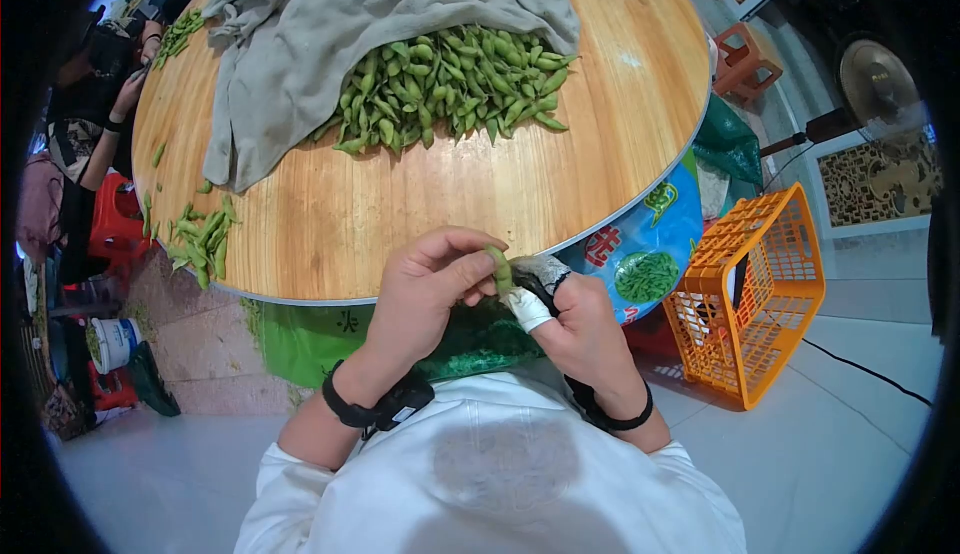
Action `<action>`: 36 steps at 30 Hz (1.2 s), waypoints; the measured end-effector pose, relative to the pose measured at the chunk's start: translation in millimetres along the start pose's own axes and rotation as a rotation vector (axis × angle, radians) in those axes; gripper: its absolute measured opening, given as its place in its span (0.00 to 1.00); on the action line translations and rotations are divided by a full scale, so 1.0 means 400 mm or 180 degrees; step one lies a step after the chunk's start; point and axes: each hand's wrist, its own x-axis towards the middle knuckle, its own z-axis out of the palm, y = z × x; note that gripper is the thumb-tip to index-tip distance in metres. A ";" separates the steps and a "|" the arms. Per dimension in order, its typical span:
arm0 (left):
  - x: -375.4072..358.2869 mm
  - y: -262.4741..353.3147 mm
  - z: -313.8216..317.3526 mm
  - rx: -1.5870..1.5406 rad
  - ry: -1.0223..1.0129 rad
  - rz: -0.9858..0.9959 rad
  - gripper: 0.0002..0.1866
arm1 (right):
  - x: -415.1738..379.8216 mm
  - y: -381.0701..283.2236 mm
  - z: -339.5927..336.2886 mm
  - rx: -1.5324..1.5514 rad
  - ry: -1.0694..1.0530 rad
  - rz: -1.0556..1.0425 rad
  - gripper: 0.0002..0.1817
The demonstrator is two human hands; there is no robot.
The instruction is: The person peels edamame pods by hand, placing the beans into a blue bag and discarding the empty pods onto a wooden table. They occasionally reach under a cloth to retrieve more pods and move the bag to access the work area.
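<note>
My left hand (425, 289) pinches a green soybean pod (500, 269) between thumb and fingertips, just past the table's near edge. Across from it, my right hand (580, 326) is closed, with its thumb and forefinger at the pod's lower end. White tape wraps the right thumb, and a grey and black covering is on the forefinger. A big heap of soybean pods (440, 89) lies on the round wooden table (370, 219), partly under a grey cloth (290, 64). The beans inside the held pod are hidden.
A small pile of pods (203, 239) lies at the table's left edge. An orange plastic crate (745, 299) stands tilted at the right, near a fan (880, 79). Other people's arms (105, 144) are at the far left. A white bucket (115, 342) stands on the floor.
</note>
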 end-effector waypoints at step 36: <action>0.002 0.029 -0.017 0.0217 -0.0976 -0.0166 0.04 | -0.010 0.021 -0.048 0.2729 -0.1293 0.1375 0.08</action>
